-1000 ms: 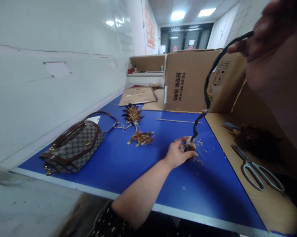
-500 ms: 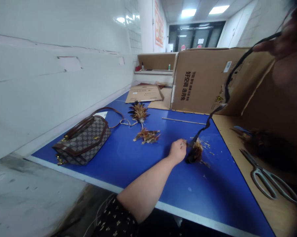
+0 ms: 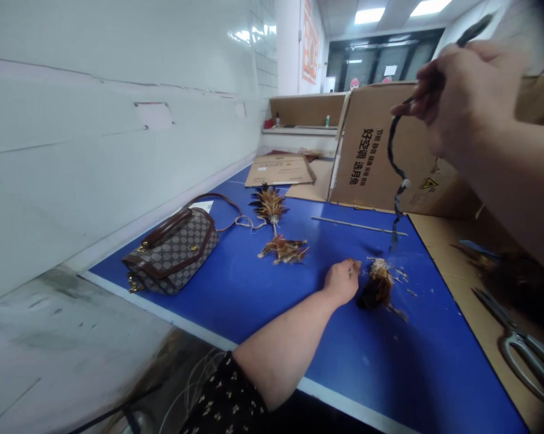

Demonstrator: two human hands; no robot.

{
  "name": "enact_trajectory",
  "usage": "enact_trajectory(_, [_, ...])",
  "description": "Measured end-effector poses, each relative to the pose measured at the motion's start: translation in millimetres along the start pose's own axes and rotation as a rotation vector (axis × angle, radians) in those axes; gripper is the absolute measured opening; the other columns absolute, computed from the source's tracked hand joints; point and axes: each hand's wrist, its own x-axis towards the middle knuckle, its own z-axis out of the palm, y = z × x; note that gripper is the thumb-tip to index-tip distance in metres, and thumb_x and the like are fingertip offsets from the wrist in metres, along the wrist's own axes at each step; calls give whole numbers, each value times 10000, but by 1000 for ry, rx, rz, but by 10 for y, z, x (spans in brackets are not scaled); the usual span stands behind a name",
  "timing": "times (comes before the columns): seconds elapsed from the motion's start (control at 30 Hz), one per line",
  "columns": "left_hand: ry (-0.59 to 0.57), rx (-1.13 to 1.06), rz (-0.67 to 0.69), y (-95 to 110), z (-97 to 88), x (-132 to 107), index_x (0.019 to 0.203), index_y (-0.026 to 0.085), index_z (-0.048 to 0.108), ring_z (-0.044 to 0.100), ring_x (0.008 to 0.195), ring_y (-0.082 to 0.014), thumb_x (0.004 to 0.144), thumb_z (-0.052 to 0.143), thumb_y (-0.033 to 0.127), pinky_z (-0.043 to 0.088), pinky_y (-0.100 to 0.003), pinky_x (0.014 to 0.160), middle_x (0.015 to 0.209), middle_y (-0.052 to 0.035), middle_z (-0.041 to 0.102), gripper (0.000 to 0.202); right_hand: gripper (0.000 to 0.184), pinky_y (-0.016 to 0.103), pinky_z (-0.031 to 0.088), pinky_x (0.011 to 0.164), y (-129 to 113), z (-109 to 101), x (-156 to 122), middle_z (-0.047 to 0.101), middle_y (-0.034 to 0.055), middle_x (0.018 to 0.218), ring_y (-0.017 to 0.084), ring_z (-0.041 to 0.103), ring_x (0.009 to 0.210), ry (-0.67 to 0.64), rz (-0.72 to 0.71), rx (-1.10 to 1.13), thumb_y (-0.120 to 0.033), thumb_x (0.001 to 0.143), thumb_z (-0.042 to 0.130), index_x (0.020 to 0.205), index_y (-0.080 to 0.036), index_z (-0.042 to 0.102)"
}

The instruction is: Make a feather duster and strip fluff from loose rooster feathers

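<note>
My right hand [image 3: 461, 90] is raised at the upper right, closed on a dark, narrow strip [image 3: 393, 150]. The strip dangles from its fingers with a pale knot-like spot partway down, and its blurred lower end hangs above the table. My left hand [image 3: 344, 280] rests low over the blue table [image 3: 262, 307] with its fingers pinched together; what they hold, if anything, is too small to make out. Just right of it lies a bundle of brown and black feathers [image 3: 380, 283], its pale quill ends pointing away, with loose bits scattered around.
A feather duster head [image 3: 270, 204] and a fan of brown feathers [image 3: 283, 248] lie left of centre. A patterned handbag [image 3: 176, 253] stands at the left. Scissors [image 3: 520, 343] and dark feathers [image 3: 506, 271] lie on cardboard at the right. Behind are a thin stick [image 3: 357, 225] and a large carton [image 3: 366, 175].
The strip's lower end has come away from beside my left hand and now hangs free. My right hand has come further into view. The camera view has shifted a little leftward.
</note>
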Motion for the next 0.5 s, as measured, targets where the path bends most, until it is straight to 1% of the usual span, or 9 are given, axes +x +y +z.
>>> enact_trajectory(0.13, [-44,68,20,10,-18,12,835,209,644,575,643,-177,1039,403,466,412,-289,659,698,-33,651,408,243,367,628,709,-75,710,25,538,-110,465,26,512,411,-88,139,106,-18,927,418,753,-135,540])
enact_trajectory(0.17, [-52,90,33,19,-30,12,823,207,638,565,637,-177,1044,387,464,408,-292,658,684,-33,640,423,256,365,625,710,-114,898,57,528,-113,468,20,503,414,-80,185,142,-28,944,379,768,-134,531])
enact_trajectory(0.23, [-60,123,65,39,-53,9,799,204,627,561,648,-178,1052,364,446,410,-300,672,680,-38,630,438,261,351,611,737,-190,1278,96,531,-110,523,2,503,449,-138,187,277,-63,979,309,843,-122,523])
enact_trajectory(0.27, [-62,130,85,46,-62,8,793,203,624,569,667,-179,1053,363,429,417,-302,688,693,-42,635,432,270,327,599,742,-216,1464,86,483,-117,518,-10,484,451,-147,212,276,-83,992,283,842,-128,502])
enact_trajectory(0.3, [-62,130,107,49,-68,7,793,203,622,580,690,-179,1052,371,410,424,-303,707,712,-47,644,416,278,316,586,754,-224,1643,47,469,-117,555,-26,472,466,-166,200,285,-111,1008,248,855,-135,478])
enact_trajectory(0.37, [-63,123,136,40,-68,9,800,203,627,601,726,-182,1043,395,377,439,-305,737,747,-57,661,378,265,284,566,773,-163,1962,-126,463,-115,643,-54,458,488,-230,209,228,-127,1029,202,893,-154,428])
enact_trajectory(0.4, [-63,119,143,27,-63,13,804,201,633,611,741,-188,1036,407,362,448,-310,745,761,-66,669,362,253,271,566,765,-88,2094,-258,470,-105,658,-45,485,502,-278,231,203,-119,1034,220,894,-150,429])
enact_trajectory(0.43, [-63,116,143,9,-54,21,808,197,642,622,756,-197,1028,418,346,457,-318,750,775,-77,678,346,237,268,571,749,16,2200,-416,480,-92,655,-24,525,517,-327,257,184,-102,1032,259,885,-140,441])
enact_trajectory(0.5, [-83,115,146,-40,-28,45,827,187,667,646,803,-228,999,446,293,482,-339,761,805,-106,695,300,199,260,594,720,287,2326,-781,523,-60,652,33,576,541,-486,302,102,-75,1010,336,886,-136,480])
